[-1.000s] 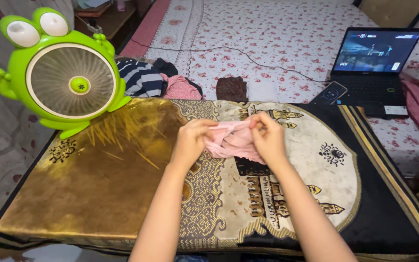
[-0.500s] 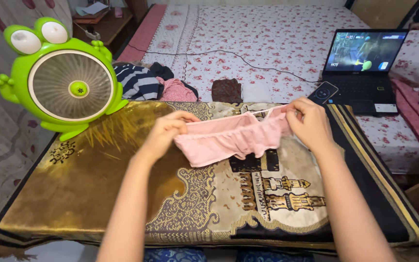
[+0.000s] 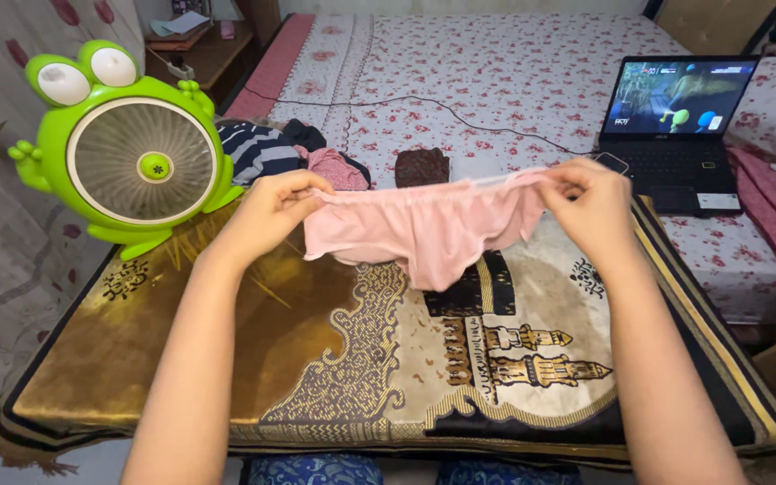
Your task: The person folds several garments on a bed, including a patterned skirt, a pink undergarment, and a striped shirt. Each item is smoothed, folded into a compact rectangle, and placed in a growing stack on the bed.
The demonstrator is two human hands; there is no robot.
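Both forearms rise from the bottom edge of the view, cut off below the elbows. They reach over a gold, cream and black velvet rug (image 3: 226, 359) printed with minarets, which covers the table completely, so the tabletop itself is hidden.

The left hand (image 3: 267, 211) pinches one end of a pink fabric garment (image 3: 424, 224), fingers closed on its top hem. The right hand (image 3: 590, 202) is clamped on the other end the same way. The garment is stretched wide between them, lifted above the middle of the rug toward the far edge. Its lower part hangs in loose folds; whether it touches the rug cannot be told.

At the far left corner stands a green frog-shaped fan (image 3: 132, 157), its blades blurred behind the grille.

Beyond the far edge lies a bed with a floral sheet (image 3: 496, 63). On it, a heap of clothes (image 3: 289, 153), striped, dark and pink, is partly hidden behind the fan and the left hand. A dark folded cloth (image 3: 422, 166) sits next to it. A thin cable (image 3: 406, 99) runs across the sheet. An open laptop (image 3: 675, 117) sits far right, its screen too small to read. A phone beside it is almost wholly covered by the right hand.
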